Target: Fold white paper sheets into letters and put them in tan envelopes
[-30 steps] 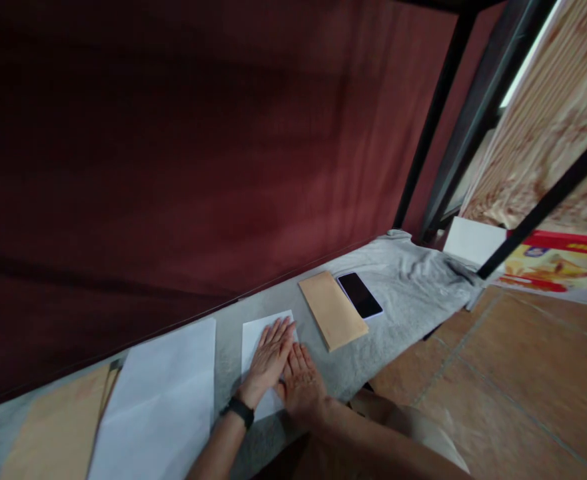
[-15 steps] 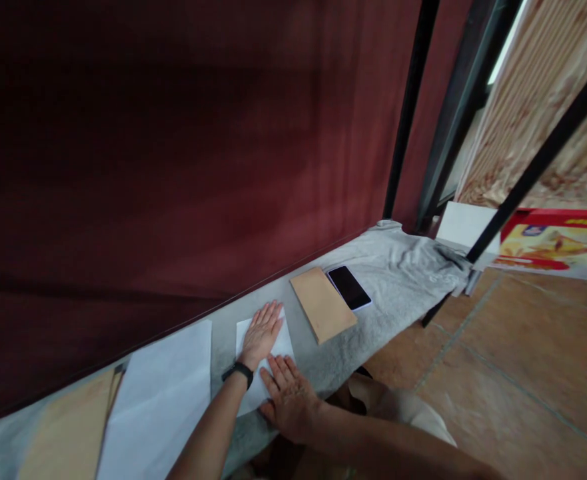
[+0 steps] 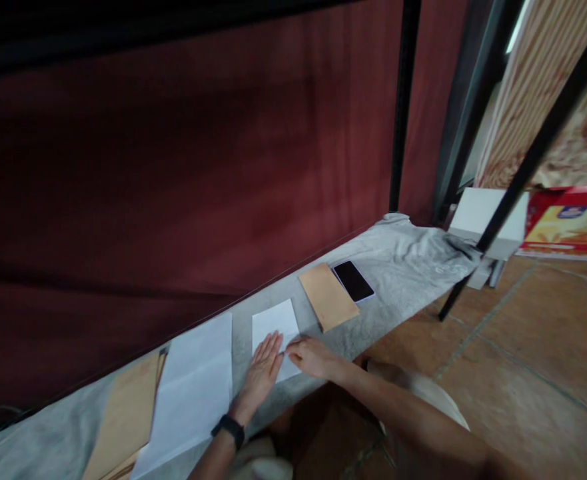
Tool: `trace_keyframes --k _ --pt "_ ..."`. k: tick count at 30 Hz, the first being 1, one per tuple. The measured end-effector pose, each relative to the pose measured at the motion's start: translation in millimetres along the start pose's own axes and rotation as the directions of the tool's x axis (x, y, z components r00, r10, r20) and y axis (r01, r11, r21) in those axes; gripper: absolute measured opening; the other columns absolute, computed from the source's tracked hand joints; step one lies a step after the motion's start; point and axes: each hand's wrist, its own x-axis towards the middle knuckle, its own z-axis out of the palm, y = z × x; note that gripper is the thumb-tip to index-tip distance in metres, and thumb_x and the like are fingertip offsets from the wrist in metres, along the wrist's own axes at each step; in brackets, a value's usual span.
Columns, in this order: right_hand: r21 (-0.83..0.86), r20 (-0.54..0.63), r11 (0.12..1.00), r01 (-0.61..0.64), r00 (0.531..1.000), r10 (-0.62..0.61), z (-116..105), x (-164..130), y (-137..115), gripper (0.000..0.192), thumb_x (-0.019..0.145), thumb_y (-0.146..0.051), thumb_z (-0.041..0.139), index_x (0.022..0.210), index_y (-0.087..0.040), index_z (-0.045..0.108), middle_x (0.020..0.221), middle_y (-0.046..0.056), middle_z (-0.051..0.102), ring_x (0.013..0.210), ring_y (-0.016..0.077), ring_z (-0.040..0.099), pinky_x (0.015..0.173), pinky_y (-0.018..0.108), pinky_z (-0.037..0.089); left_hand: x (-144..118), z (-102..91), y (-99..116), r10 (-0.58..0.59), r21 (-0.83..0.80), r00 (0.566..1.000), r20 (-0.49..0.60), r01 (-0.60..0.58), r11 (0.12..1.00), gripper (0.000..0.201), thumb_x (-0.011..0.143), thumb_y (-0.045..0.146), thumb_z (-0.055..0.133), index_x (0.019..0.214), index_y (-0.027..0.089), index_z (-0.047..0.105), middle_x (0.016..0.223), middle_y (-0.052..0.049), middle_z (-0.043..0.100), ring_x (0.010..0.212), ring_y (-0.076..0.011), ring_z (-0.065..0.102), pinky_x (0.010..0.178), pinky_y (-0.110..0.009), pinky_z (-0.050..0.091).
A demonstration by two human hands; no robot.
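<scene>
Folding step in hand: left hand point(image 3: 263, 370) flat, fingers spread, pinning the folded sheet point(image 3: 274, 328) on the grey cloth point(image 3: 413, 263) — right hand point(image 3: 312, 355) pressing its near edge, grasping nothing. Next likely calls for firm creasing.

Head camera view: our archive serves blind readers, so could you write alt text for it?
Both hands press on a small folded white paper on a grey-cloth-covered bench: the left hand flat, the right hand at its near right edge. A larger white sheet lies left; a brown envelope and a dark-screened phone lie right.
</scene>
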Motion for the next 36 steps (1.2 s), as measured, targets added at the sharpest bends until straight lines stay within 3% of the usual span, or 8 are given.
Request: trace_keyframes --k 3,6,11,15,19,26,31,36 --pt "0.016 -0.076 0.991 -0.133 0.988 0.134 -4 9 7 0.035 0.098 -0.015 0.041 0.116 -0.018 0.07 0.123 0.009 0.071 0.112 0.0178 0.066 0.099 0.028 0.048 -23 -0.6 10 0.093 -0.034 0.994 0.064 -0.091 0.995 0.049 0.102 0.044 0.033 0.147 0.028 0.046 0.154 -0.003 0.047 0.144 -0.0178 0.04 0.12 -0.041 0.034" --pt "-0.005 -0.13 0.986 -0.167 0.978 0.165 0 17 12 0.039 0.099 -0.017 0.04 0.129 -0.012 0.064 0.138 0.013 0.062 0.129 0.0203 0.056 0.113 0.032 0.038 -23 -1.4 18 0.07 -0.094 0.997 0.018 -0.068 0.993 0.048 0.104 0.041 0.029 0.147 0.028 0.047 0.151 -0.002 0.051 0.14 -0.0163 0.046 0.118 -0.039 0.038" --pt "-0.064 -0.189 0.969 -0.237 0.957 0.222 7 26 25 0.043 0.102 -0.019 0.035 0.138 -0.008 0.057 0.142 0.015 0.058 0.131 0.0217 0.055 0.114 0.035 0.038 24 7.1 19 0.029 0.096 0.998 -0.059 -0.024 0.995 0.058 0.103 0.046 0.028 0.152 0.016 0.038 0.158 -0.011 0.039 0.148 -0.0217 0.032 0.121 -0.046 0.031" --pt "-0.105 -0.174 0.976 -0.188 0.97 0.168 8 27 35 0.045 0.099 -0.014 0.036 0.139 -0.007 0.055 0.143 0.017 0.057 0.132 0.0226 0.054 0.113 0.035 0.04 64 12.8 17 0.008 0.227 0.994 -0.113 0.018 0.974 0.061 0.104 0.044 0.024 0.151 0.009 0.036 0.158 -0.018 0.037 0.149 -0.0246 0.029 0.121 -0.047 0.031" --pt "-0.115 -0.145 0.98 -0.163 0.979 0.146 9 28 40 0.046 0.095 -0.007 0.037 0.136 -0.007 0.059 0.143 0.017 0.056 0.132 0.0219 0.054 0.115 0.033 0.038 78 12.6 16 0.05 0.288 0.994 -0.098 -0.02 0.957 0.058 0.104 0.04 0.022 0.152 0.009 0.036 0.158 -0.016 0.037 0.15 -0.0228 0.027 0.121 -0.046 0.03" --pt "-0.094 -0.184 0.979 -0.179 0.97 0.16 8 39 35 0.043 0.098 -0.014 0.039 0.137 -0.008 0.057 0.142 0.016 0.058 0.133 0.0203 0.053 0.115 0.033 0.037 42 18.0 26 0.175 0.27 0.984 -0.016 -0.164 0.949 0.057 0.104 0.041 0.028 0.152 0.012 0.035 0.159 -0.015 0.036 0.15 -0.0223 0.028 0.121 -0.048 0.031" --pt "-0.151 -0.148 0.974 -0.171 0.978 0.149 14 43 26 0.041 0.101 -0.022 0.04 0.135 -0.009 0.059 0.144 0.016 0.056 0.138 0.0227 0.048 0.117 0.039 0.034 3 16.6 44 0.207 0.21 0.978 0.013 -0.205 0.956 0.05 0.103 0.039 0.037 0.143 0.012 0.048 0.152 -0.017 0.046 0.146 -0.0243 0.037 0.12 -0.05 0.034" --pt "-0.126 -0.12 0.986 -0.111 0.988 0.096 15 43 25 0.04 0.099 -0.017 0.042 0.134 -0.013 0.061 0.144 0.013 0.057 0.135 0.02 0.051 0.119 0.038 0.031 -41 -1.6 73 0.252 -0.116 0.964 0.078 -0.243 0.963 0.043 0.101 0.038 0.045 0.139 0.021 0.056 0.145 -0.009 0.057 0.137 -0.0242 0.05 0.116 -0.048 0.04"
